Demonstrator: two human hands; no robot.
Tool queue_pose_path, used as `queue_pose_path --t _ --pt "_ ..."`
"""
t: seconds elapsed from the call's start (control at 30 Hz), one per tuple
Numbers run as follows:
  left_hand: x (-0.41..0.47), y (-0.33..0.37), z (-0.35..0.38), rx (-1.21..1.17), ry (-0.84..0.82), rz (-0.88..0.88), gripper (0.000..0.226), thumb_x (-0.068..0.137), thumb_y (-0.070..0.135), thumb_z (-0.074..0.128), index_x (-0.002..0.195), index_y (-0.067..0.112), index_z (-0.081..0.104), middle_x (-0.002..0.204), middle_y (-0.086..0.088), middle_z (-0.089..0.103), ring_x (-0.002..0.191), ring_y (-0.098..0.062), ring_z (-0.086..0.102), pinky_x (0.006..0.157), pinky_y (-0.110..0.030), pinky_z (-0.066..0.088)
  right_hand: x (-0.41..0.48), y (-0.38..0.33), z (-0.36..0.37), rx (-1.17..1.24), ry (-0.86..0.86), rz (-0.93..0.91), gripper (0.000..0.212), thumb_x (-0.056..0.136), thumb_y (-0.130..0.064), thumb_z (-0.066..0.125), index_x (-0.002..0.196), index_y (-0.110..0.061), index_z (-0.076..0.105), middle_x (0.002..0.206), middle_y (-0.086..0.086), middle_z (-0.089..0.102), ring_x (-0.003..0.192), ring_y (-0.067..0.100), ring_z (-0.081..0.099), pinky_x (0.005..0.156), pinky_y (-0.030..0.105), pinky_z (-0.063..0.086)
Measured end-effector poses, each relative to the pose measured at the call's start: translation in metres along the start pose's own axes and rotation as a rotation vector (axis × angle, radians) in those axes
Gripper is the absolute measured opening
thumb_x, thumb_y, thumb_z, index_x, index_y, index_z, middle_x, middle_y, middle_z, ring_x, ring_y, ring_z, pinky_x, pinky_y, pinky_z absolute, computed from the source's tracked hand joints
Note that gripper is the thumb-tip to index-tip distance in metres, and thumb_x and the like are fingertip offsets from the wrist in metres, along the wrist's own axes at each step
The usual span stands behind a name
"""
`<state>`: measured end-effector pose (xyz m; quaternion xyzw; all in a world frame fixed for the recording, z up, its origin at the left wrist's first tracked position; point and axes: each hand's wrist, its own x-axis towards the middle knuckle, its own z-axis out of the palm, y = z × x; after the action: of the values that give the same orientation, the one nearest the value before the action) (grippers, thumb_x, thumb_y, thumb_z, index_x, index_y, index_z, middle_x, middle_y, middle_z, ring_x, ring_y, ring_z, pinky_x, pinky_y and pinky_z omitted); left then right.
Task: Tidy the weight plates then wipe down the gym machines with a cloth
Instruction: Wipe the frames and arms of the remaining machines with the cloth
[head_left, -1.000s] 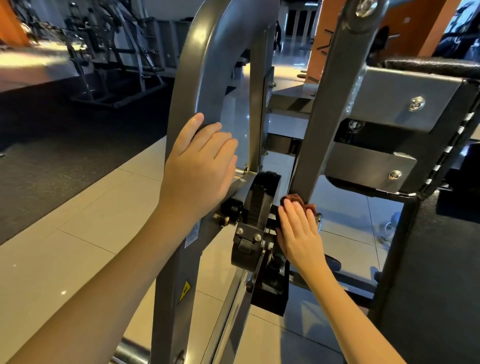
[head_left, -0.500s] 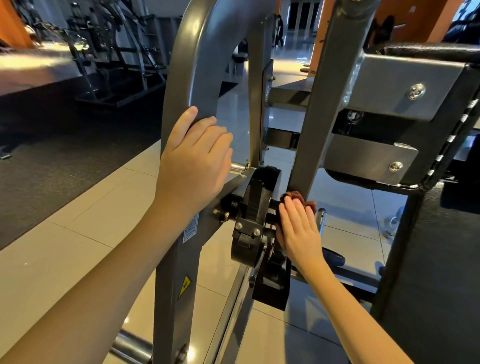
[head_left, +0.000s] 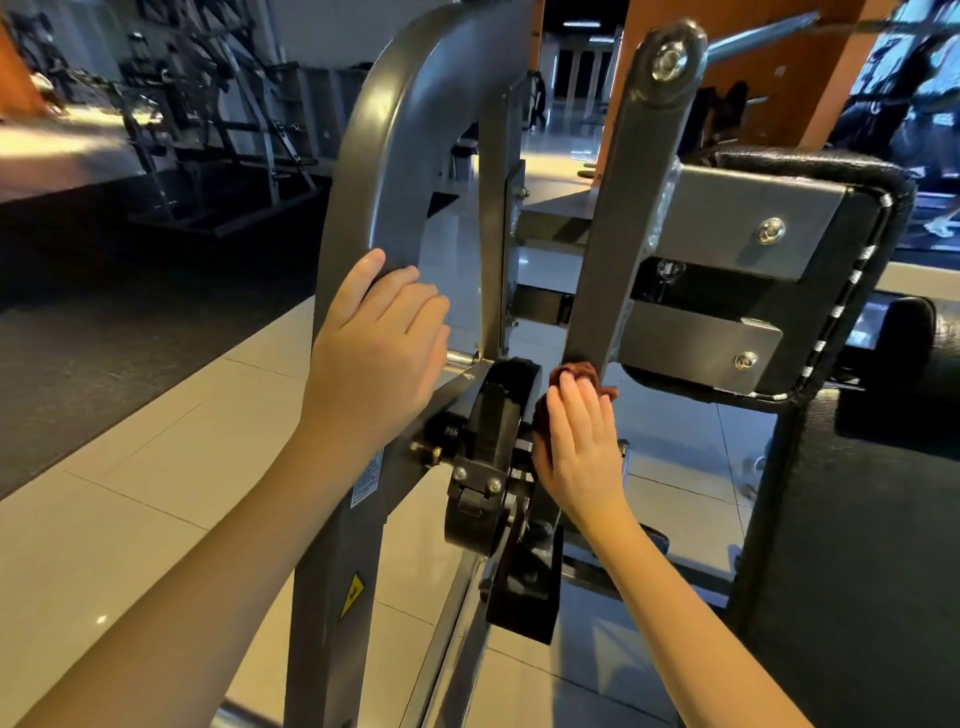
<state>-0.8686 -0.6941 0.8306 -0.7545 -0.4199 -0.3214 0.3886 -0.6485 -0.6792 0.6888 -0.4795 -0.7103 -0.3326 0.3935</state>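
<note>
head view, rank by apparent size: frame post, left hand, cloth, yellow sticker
1. frame post
2. left hand, near the camera, so it may look oversized
3. cloth, visible part only; the rest is hidden under the right hand
4. yellow sticker

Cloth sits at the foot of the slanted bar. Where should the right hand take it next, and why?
Probably slide the cloth up the slanted bar: the right hand presses it at the bar's lower end, most of the bar lies above, and the left hand steadies the curved frame.
</note>
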Motion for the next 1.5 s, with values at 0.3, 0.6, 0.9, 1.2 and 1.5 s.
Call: queue_pose_path --t 0.3,0.6,0.9,1.2,1.5 --pt "0.000 0.000 0.002 -0.015 0.018 -0.001 0.029 0.094 0.021 0.051 0.105 0.004 0.072 0.107 -0.013 0.071 0.108 -0.029 0.065 0.115 -0.038 0.021 0.088 0.017 -0.030 0.089 0.246 -0.006 0.039 0.104 -0.023 0.036 0.137 -0.002 0.037 0.144 0.018 0.034 0.143 0.030 0.025 0.122 0.039 0.011" --pt "0.000 0.001 0.000 -0.019 0.005 -0.006 0.034 0.094 0.024 0.046 0.104 0.005 0.073 0.107 -0.012 0.071 0.109 -0.028 0.065 0.114 -0.038 0.022 0.098 0.015 -0.035 -0.047 0.218 -0.108 0.039 0.100 -0.023 0.041 0.134 -0.004 0.045 0.140 0.021 0.051 0.134 0.033 0.038 0.121 0.041 0.013" --pt "0.000 0.000 0.001 -0.015 -0.012 -0.010 0.036 0.094 0.025 0.044 0.105 0.006 0.073 0.108 -0.011 0.071 0.110 -0.028 0.064 0.114 -0.039 0.023 0.087 0.011 -0.032 0.008 0.196 0.007 0.045 0.097 -0.025 0.045 0.136 -0.004 0.038 0.144 0.017 0.034 0.138 0.037 0.030 0.118 0.049 0.021" --pt "0.000 0.001 0.002 -0.037 0.012 -0.018 0.036 0.094 0.025 0.045 0.105 0.005 0.073 0.107 -0.011 0.071 0.109 -0.028 0.065 0.112 -0.039 0.026 0.162 0.025 -0.056 0.046 0.414 0.000 0.047 0.093 -0.018 0.052 0.136 -0.001 0.042 0.144 0.025 0.042 0.138 0.039 0.032 0.121 0.044 0.018" --pt "0.000 0.002 -0.001 -0.026 0.005 -0.012 0.037 0.094 0.024 0.043 0.104 0.004 0.072 0.107 -0.012 0.071 0.109 -0.028 0.065 0.112 -0.039 0.026 0.096 0.015 -0.037 -0.094 0.123 -0.139 0.044 0.095 -0.023 0.051 0.135 -0.006 0.044 0.140 0.021 0.051 0.137 0.033 0.036 0.119 0.044 0.019"
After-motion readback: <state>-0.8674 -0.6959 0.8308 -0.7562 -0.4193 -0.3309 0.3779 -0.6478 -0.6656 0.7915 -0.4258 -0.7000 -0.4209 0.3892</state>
